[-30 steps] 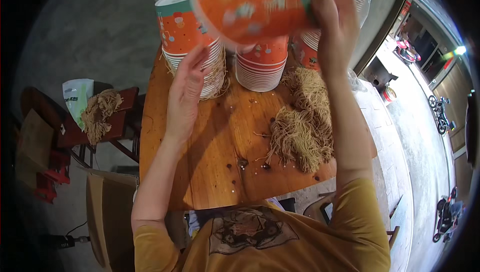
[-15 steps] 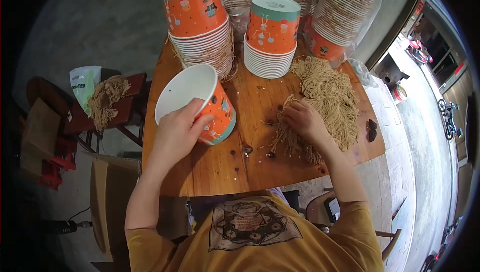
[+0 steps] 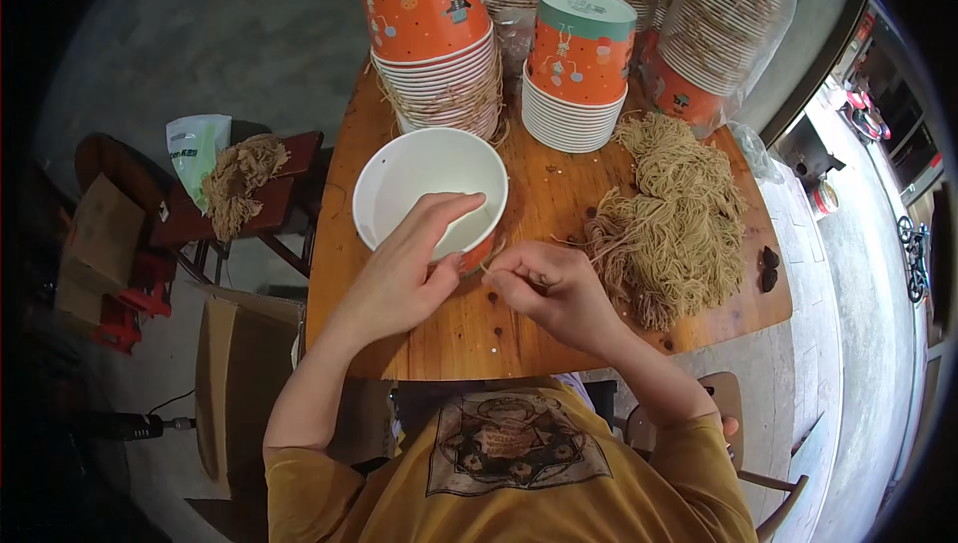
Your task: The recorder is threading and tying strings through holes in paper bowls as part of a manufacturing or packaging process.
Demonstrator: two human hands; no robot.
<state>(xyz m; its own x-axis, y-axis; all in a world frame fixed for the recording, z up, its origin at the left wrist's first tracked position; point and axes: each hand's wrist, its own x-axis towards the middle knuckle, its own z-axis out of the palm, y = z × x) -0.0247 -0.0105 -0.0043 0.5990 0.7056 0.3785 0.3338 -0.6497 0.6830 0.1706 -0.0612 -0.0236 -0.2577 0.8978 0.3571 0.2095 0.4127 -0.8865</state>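
A paper bucket [image 3: 394, 179], white inside and orange outside, stands on the wooden table with its mouth tilted toward me. My left hand [image 3: 404, 273] grips its near rim, fingers reaching inside and thumb outside. Close to the bucket's right side, my right hand [image 3: 559, 288] pinches the end of a thin tan cord [image 3: 491, 262]. A heap of tan cords [image 3: 689, 224] lies on the table to the right of that hand. A small dark hole shows in the bucket's far wall.
Upside-down bucket stacks stand behind, one left [image 3: 429, 54] and one right [image 3: 574, 74]. A plastic-wrapped stack [image 3: 738, 24] is at the back right. Dark lumps [image 3: 768, 269] lie by the table's right edge. A cardboard box [image 3: 244, 373] and a bench [image 3: 299, 169] are left.
My right hand has left the cord heap and come left to the bucket with a cord. The bucket now faces me more, and my left fingers reach further over its rim.
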